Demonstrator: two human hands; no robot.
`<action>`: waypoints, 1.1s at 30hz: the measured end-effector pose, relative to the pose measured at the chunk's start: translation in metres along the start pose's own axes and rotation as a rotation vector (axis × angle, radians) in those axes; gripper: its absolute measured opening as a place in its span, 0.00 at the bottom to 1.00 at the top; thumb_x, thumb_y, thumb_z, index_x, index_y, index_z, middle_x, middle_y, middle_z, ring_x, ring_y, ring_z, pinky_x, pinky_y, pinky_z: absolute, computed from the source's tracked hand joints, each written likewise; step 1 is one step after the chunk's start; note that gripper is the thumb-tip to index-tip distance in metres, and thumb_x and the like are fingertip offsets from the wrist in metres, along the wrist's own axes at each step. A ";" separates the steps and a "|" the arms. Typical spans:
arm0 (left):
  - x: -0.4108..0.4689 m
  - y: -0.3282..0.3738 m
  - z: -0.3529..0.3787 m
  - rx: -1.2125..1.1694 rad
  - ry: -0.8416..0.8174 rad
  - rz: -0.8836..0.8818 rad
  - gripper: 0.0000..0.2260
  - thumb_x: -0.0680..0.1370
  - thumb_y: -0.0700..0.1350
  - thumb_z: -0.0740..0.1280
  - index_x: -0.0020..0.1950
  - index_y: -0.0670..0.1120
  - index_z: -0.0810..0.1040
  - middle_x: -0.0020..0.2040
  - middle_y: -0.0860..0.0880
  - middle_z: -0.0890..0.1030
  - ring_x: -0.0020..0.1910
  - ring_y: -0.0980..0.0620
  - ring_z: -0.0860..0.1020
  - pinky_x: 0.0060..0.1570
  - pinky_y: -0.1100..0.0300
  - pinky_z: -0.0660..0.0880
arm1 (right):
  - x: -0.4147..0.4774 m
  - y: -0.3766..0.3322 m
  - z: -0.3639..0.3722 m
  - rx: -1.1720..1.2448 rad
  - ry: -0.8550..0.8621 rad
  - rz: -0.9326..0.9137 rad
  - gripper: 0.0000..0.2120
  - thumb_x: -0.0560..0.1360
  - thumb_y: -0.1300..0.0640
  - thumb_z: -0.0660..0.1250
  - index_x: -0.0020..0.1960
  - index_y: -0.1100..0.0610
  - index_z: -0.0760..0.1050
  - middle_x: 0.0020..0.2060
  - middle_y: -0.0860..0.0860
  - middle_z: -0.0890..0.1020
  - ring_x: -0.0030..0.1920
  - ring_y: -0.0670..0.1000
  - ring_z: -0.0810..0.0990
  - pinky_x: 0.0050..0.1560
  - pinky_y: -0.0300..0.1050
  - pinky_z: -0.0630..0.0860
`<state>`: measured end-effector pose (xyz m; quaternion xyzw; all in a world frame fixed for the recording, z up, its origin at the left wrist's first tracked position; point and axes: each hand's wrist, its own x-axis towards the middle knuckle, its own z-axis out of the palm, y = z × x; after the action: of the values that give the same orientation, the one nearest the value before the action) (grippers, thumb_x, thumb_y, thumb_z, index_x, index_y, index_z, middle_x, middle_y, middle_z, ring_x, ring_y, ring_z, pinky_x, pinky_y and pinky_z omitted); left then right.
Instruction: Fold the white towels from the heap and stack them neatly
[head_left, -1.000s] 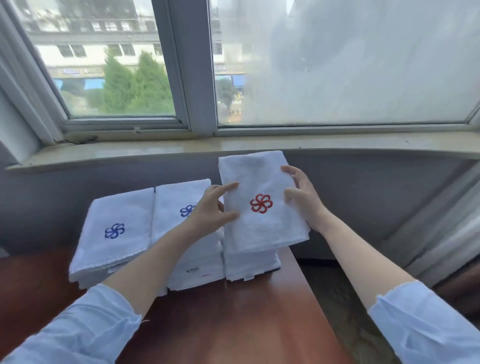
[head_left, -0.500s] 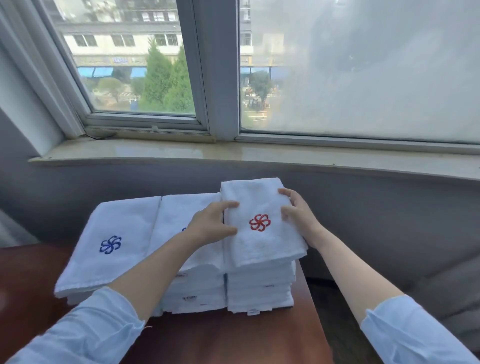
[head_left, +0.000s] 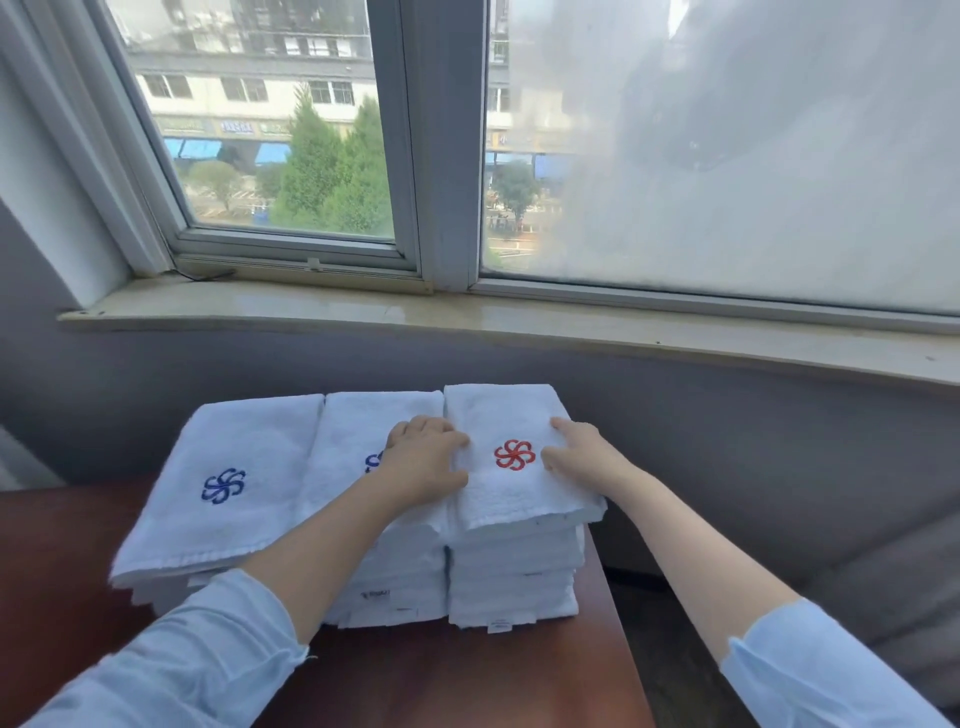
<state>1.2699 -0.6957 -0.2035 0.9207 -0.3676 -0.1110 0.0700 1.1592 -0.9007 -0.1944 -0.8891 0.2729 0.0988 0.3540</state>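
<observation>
White red-logo towel (head_left: 511, 501) tops the right stack (head_left: 514, 582); we press it with left hand (head_left: 423, 460) and right hand (head_left: 582, 454), fingers flat.

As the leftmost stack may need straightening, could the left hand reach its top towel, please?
Probably yes: the left hand rests on the middle stack, right beside it, and the leftmost stack's top towel lies uncovered, with nothing between them.
</observation>
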 end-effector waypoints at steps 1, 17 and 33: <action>-0.004 0.001 -0.002 -0.013 0.002 0.003 0.23 0.77 0.54 0.63 0.73 0.56 0.69 0.74 0.51 0.67 0.74 0.49 0.60 0.73 0.52 0.54 | -0.006 -0.005 -0.002 -0.091 0.017 -0.014 0.23 0.77 0.50 0.60 0.70 0.54 0.67 0.65 0.53 0.68 0.59 0.55 0.72 0.56 0.51 0.73; -0.142 -0.064 -0.047 -0.262 0.238 -0.153 0.24 0.78 0.53 0.64 0.75 0.56 0.66 0.75 0.55 0.65 0.72 0.53 0.67 0.63 0.55 0.70 | -0.106 -0.138 0.054 -0.461 0.131 -0.472 0.27 0.77 0.52 0.62 0.76 0.48 0.63 0.75 0.47 0.65 0.73 0.51 0.64 0.67 0.51 0.69; -0.402 -0.312 -0.048 -0.240 0.309 -0.557 0.24 0.76 0.54 0.65 0.72 0.56 0.68 0.71 0.54 0.71 0.68 0.52 0.70 0.62 0.54 0.71 | -0.191 -0.366 0.301 -0.506 -0.089 -0.791 0.26 0.73 0.53 0.61 0.72 0.47 0.67 0.69 0.48 0.71 0.68 0.54 0.72 0.60 0.49 0.73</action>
<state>1.2047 -0.1902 -0.1614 0.9769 -0.0715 -0.0274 0.1997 1.2087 -0.3962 -0.1332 -0.9781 -0.1350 0.0576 0.1478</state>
